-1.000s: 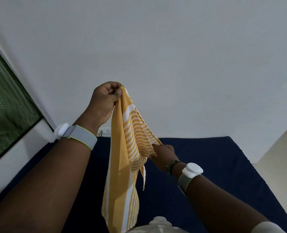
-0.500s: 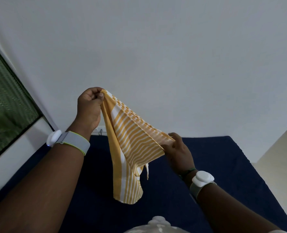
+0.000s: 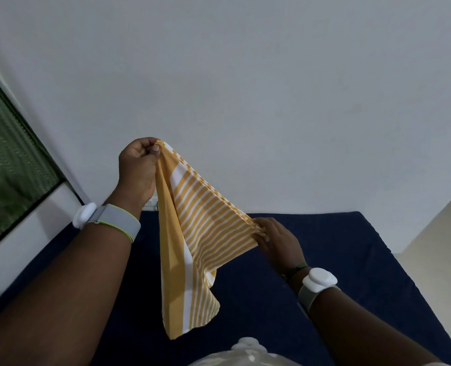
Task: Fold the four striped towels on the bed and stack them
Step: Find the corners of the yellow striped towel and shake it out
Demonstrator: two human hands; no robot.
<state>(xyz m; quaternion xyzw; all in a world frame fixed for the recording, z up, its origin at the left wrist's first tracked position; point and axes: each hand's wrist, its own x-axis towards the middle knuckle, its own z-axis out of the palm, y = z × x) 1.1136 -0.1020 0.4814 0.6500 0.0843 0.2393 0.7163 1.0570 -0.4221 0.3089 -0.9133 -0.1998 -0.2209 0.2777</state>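
Across the lower half of the view lay the bed [image 3: 338, 260], covered in dark blue and reaching to the far white wall [image 3: 245, 75]; it was the surface where the folding would most likely be finished. At the far left stood a window [image 3: 10, 159] with green mesh.

Above the bed, in the air, hung one yellow and white striped towel [image 3: 192, 233], stretched along its upper edge between the two hands and touching nothing else. The other three towels were not visible. The left hand [image 3: 138, 170] was raised higher and pinched one corner with curled fingers and thumb. The right hand [image 3: 277, 241], lower and to the right, gripped the other end of the same edge. I judge that the edge was held tight like this so the cloth would hang flat and straight before a fold. Each wrist carried a grey band with a white device [image 3: 319, 280].
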